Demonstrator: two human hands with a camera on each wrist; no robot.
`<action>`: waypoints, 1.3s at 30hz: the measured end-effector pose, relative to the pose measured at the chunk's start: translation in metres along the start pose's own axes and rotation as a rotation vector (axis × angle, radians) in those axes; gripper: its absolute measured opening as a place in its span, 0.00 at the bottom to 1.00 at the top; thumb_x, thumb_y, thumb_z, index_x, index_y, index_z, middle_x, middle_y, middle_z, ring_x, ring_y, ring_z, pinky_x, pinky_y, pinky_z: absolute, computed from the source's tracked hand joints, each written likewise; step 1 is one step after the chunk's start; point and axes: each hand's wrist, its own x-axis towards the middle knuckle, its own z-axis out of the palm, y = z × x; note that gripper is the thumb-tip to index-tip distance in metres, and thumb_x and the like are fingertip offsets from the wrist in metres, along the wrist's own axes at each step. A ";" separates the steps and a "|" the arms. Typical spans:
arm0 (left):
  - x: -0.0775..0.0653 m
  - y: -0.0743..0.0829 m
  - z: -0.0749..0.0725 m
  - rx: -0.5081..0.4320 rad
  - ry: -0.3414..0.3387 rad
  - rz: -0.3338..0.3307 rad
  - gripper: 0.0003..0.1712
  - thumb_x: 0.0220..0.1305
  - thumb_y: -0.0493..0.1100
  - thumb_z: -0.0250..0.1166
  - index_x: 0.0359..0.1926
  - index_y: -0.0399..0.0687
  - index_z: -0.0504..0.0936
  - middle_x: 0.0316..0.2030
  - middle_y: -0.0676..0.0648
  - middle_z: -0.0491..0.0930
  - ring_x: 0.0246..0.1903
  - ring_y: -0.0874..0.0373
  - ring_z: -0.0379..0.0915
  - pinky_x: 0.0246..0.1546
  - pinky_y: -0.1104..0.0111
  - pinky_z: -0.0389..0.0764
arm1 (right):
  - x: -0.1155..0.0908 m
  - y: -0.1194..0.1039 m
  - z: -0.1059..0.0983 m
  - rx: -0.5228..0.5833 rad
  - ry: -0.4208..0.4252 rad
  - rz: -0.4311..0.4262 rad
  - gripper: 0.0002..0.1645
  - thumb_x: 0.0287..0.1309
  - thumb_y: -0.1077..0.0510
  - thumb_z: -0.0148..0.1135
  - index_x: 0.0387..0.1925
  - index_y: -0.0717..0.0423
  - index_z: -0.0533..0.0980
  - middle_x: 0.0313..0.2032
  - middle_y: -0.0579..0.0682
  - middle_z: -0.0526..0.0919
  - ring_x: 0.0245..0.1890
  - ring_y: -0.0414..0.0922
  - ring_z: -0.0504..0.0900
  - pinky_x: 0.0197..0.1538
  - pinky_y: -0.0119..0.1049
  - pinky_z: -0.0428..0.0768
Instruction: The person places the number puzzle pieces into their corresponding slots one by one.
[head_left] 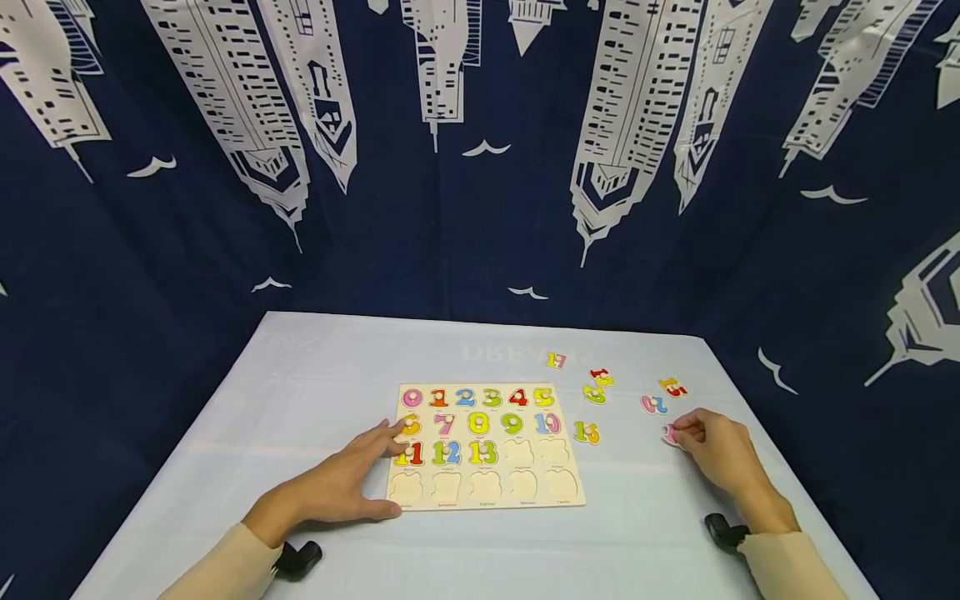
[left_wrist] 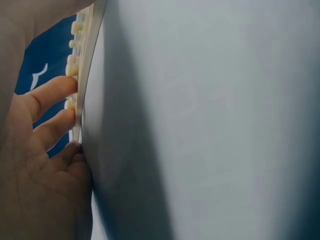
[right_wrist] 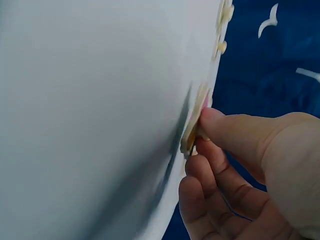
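Note:
A wooden number puzzle board [head_left: 497,467] lies flat, with number pieces from 0 to 13 seated in its upper rows and bare recesses below. My left hand [head_left: 341,483] rests at the board's left edge, fingers spread over the 6 and 11 pieces and thumb by the lower left corner. In the left wrist view, fingertips touch the board [left_wrist: 86,65] beside its pale knobs. To the right of the board, my right hand [head_left: 720,454] pinches a pink puzzle piece [head_left: 671,434] between thumb and fingers. The right wrist view shows this piece [right_wrist: 194,120] tilted, close over the table.
Loose number pieces lie right of the board: a pink-and-blue one [head_left: 654,404], an orange-and-red one [head_left: 672,387], a green-and-orange one [head_left: 587,432], and several farther back, including a yellow-and-pink one [head_left: 556,360]. A dark blue patterned cloth [head_left: 480,225] hangs behind the white table [head_left: 300,375].

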 end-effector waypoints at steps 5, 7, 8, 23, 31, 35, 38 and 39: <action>0.001 0.000 -0.001 -0.006 -0.007 -0.018 0.51 0.61 0.64 0.89 0.80 0.59 0.78 0.97 0.53 0.51 0.96 0.36 0.44 0.90 0.28 0.60 | -0.004 -0.034 0.006 0.033 0.040 -0.094 0.06 0.74 0.63 0.79 0.48 0.60 0.90 0.44 0.58 0.95 0.48 0.60 0.95 0.46 0.45 0.91; 0.001 0.000 -0.002 -0.003 -0.006 -0.022 0.51 0.61 0.64 0.89 0.80 0.59 0.77 0.97 0.53 0.51 0.96 0.37 0.43 0.90 0.29 0.60 | -0.005 -0.047 0.008 0.061 0.049 -0.131 0.07 0.73 0.65 0.80 0.48 0.61 0.91 0.45 0.58 0.96 0.49 0.60 0.96 0.50 0.51 0.95; 0.001 0.000 -0.002 0.000 -0.006 -0.022 0.52 0.61 0.64 0.89 0.80 0.59 0.77 0.97 0.52 0.51 0.96 0.37 0.43 0.90 0.29 0.60 | -0.006 -0.054 0.010 0.073 0.050 -0.147 0.06 0.72 0.65 0.80 0.48 0.61 0.91 0.45 0.58 0.95 0.49 0.60 0.96 0.51 0.53 0.96; 0.000 -0.003 -0.001 0.006 0.004 0.017 0.54 0.62 0.65 0.88 0.83 0.56 0.76 0.96 0.50 0.53 0.96 0.35 0.45 0.91 0.29 0.59 | -0.016 -0.132 0.044 0.235 0.007 -0.385 0.10 0.66 0.69 0.83 0.43 0.53 0.91 0.42 0.45 0.92 0.41 0.41 0.94 0.51 0.41 0.97; 0.000 -0.002 0.000 0.001 -0.005 0.005 0.52 0.62 0.65 0.88 0.82 0.59 0.77 0.96 0.50 0.52 0.96 0.35 0.44 0.91 0.29 0.59 | -0.016 -0.162 0.069 0.272 -0.095 -0.452 0.10 0.65 0.70 0.84 0.41 0.53 0.91 0.41 0.45 0.91 0.42 0.36 0.92 0.50 0.35 0.97; -0.001 -0.001 0.000 0.003 -0.003 0.004 0.53 0.62 0.65 0.88 0.82 0.58 0.77 0.96 0.50 0.52 0.96 0.35 0.44 0.91 0.29 0.58 | -0.016 -0.174 0.079 0.257 -0.147 -0.473 0.08 0.67 0.68 0.83 0.40 0.53 0.92 0.40 0.44 0.92 0.40 0.35 0.90 0.47 0.31 0.94; -0.001 -0.001 0.000 0.002 0.003 0.015 0.51 0.62 0.65 0.88 0.81 0.57 0.78 0.96 0.50 0.52 0.96 0.35 0.45 0.91 0.28 0.59 | -0.017 -0.182 0.085 0.197 -0.170 -0.481 0.07 0.67 0.65 0.83 0.39 0.51 0.92 0.37 0.40 0.91 0.38 0.33 0.86 0.45 0.29 0.89; -0.001 -0.001 -0.001 0.003 0.004 0.018 0.51 0.62 0.65 0.88 0.80 0.57 0.78 0.96 0.50 0.52 0.96 0.35 0.45 0.91 0.28 0.59 | -0.017 -0.185 0.086 0.172 -0.176 -0.477 0.07 0.67 0.64 0.84 0.39 0.50 0.92 0.36 0.39 0.90 0.38 0.33 0.84 0.44 0.30 0.87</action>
